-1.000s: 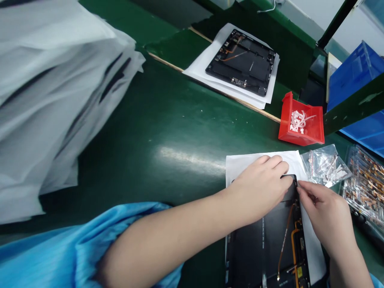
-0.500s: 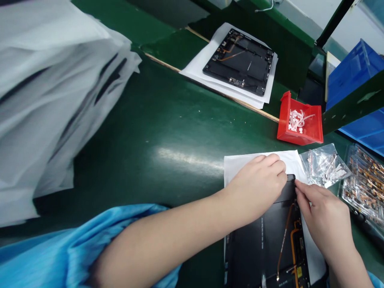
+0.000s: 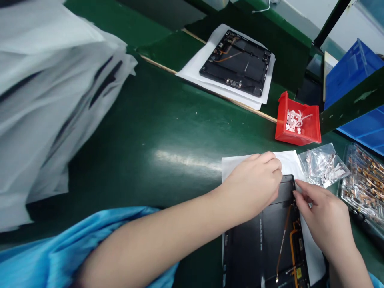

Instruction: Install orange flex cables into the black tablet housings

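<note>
My left hand (image 3: 252,186) lies curled over the top edge of a black tablet back panel (image 3: 264,248), which has copper and orange flex cables on it. My right hand (image 3: 324,218) has its fingertips at the panel's top right edge. Whatever lies under the fingers of either hand is hidden. The panel rests on a white sheet (image 3: 288,162), and its lower end runs out of view.
A second black panel (image 3: 237,62) lies on white sheets at the far side of the green mat (image 3: 150,120). A red bin (image 3: 297,124) holds white strips. To the right are a plastic bag of small parts (image 3: 324,166), a clear tray of flex cables (image 3: 364,184) and a blue crate (image 3: 354,72).
My left hand has drawn slightly left, away from the panel's top right corner. The whole scene has shifted a little left in view.
</note>
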`<state>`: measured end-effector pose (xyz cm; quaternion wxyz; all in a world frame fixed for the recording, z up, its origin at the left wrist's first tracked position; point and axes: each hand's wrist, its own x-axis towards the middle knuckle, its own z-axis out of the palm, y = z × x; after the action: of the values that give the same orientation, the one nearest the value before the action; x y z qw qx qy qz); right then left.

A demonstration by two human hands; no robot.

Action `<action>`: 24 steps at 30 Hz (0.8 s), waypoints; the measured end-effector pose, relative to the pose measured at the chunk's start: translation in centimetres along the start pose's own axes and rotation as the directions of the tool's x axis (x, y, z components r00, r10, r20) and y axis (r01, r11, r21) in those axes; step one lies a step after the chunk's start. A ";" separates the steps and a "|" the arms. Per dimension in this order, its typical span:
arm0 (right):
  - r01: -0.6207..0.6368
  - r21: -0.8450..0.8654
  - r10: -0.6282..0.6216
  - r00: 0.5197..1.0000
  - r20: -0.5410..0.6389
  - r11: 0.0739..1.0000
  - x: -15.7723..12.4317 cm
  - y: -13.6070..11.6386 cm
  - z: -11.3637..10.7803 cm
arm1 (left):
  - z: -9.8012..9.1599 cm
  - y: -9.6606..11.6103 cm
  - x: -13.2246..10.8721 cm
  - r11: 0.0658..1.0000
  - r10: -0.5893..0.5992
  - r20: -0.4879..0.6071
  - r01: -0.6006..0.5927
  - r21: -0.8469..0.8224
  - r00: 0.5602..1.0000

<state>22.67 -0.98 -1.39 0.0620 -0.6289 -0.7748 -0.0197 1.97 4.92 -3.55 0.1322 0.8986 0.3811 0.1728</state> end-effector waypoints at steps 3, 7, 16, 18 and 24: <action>0.027 -0.030 -0.027 1.000 0.004 0.999 0.0 -0.3 0.0 | -0.2 0.0 0.0 1.000 -0.008 0.020 0.009 -0.008 1.000; 0.098 -0.117 -0.101 0.995 -0.019 0.988 -0.2 -0.7 -0.2 | -0.2 -0.1 0.0 1.000 -0.012 0.024 0.012 -0.015 1.000; 0.180 -0.283 -0.194 0.981 -0.020 0.942 -0.2 -1.3 -0.2 | -0.6 -0.1 0.0 1.000 -0.009 0.054 0.009 -0.004 0.999; 0.146 -0.186 -0.161 0.984 -0.070 0.972 -0.1 -0.9 0.0 | -0.7 -0.2 0.0 1.000 -0.008 0.069 0.008 -0.003 0.998; -0.032 0.028 0.037 0.982 -0.184 0.999 -0.2 0.9 -0.3 | -1.1 -0.3 0.1 1.000 -0.023 0.109 0.024 -0.010 0.994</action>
<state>23.56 -1.00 -1.11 0.1416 -0.6369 -0.7548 -0.0673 1.35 5.29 -2.66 0.1596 0.9014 0.3828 0.1242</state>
